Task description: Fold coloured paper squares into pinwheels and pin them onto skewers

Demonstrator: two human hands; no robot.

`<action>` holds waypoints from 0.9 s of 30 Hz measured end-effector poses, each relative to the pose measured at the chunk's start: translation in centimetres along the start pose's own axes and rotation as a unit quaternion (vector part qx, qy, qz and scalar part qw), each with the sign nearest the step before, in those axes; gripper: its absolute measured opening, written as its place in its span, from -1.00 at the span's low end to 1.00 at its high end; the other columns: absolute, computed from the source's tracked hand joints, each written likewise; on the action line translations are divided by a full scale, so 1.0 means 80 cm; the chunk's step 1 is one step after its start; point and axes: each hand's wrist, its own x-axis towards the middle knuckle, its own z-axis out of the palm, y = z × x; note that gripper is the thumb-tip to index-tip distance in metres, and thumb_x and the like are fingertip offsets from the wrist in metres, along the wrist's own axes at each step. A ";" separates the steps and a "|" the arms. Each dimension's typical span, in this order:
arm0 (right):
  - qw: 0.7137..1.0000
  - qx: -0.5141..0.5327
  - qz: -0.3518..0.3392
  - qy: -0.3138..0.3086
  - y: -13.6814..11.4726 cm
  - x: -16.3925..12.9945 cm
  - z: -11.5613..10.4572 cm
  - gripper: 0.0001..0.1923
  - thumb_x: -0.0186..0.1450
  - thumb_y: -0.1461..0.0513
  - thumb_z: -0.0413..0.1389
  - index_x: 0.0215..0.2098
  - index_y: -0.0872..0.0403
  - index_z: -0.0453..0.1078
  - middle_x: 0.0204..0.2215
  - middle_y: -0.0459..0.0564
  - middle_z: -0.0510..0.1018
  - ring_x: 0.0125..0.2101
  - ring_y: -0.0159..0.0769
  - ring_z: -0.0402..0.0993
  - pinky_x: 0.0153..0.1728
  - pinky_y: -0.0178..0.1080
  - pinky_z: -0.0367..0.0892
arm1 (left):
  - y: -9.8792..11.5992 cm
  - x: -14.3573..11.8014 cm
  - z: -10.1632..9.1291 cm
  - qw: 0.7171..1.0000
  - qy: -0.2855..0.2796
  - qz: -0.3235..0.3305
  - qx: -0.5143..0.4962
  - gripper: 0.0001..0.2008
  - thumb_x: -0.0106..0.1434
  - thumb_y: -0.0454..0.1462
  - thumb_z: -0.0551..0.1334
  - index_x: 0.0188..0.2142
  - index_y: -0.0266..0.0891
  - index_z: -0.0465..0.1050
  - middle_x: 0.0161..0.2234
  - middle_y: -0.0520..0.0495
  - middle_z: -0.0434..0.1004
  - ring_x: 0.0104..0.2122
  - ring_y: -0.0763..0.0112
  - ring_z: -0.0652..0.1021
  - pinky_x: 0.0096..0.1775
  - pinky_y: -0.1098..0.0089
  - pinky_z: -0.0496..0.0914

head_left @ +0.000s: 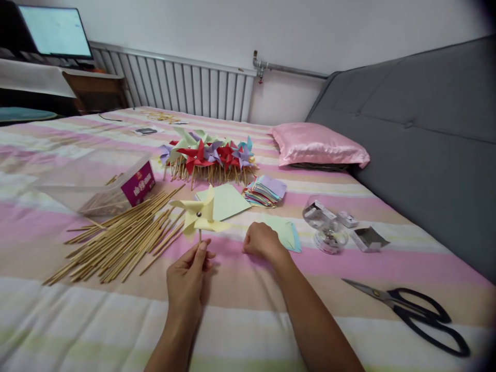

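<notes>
Between the thumb and fingers of my left hand is the stick of a pale yellow paper pinwheel, held upright with its blades facing me. My right hand is closed in a fist just to the right of the pinwheel, apart from it; the inside of its fingers is hidden. Close to this fist lie pale green and blue paper pieces. Behind the pinwheel is a stack of light green paper squares. A fanned pile of wooden sticks spreads left of my left hand.
Many finished pinwheels stand bunched behind. Coloured paper squares, a clear tub of small fasteners and small boxes lie right. Black-handled scissors rest front right. A clear plastic box holds sticks; a pink pillow lies behind.
</notes>
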 end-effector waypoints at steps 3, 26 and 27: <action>0.998 0.061 -0.003 0.009 0.002 0.002 0.001 -0.89 -0.14 0.41 0.20 -0.60 0.14 0.46 -0.49 0.16 0.58 -0.30 -0.04 0.50 -0.32 -0.19 0.28 | -0.001 0.001 0.000 1.000 0.000 0.000 -0.003 -0.59 -0.02 -0.07 0.36 -0.23 -0.30 0.58 -0.53 0.02 0.52 -0.57 0.62 0.36 -0.51 0.62 0.30; 0.518 0.853 0.057 -0.021 0.051 0.033 -0.041 -0.78 0.34 0.28 -0.09 -0.46 0.11 0.24 -0.68 -0.24 0.17 -0.76 -0.58 0.06 -0.83 -0.59 -0.02 | -0.002 0.005 0.002 0.999 0.000 -0.017 -0.035 -0.53 -0.10 -0.08 0.41 -0.21 -0.32 0.57 -0.51 0.01 0.53 -0.57 0.61 0.38 -0.52 0.61 0.35; 0.508 0.859 0.069 -0.010 0.052 0.034 -0.042 -0.79 0.34 0.29 -0.10 -0.45 0.11 0.24 -0.65 -0.21 0.22 -0.73 -0.57 0.15 -0.80 -0.59 0.09 | -0.002 0.004 0.002 0.999 0.001 -0.020 -0.035 -0.53 -0.10 -0.08 0.41 -0.22 -0.32 0.57 -0.51 0.01 0.53 -0.57 0.61 0.38 -0.52 0.60 0.35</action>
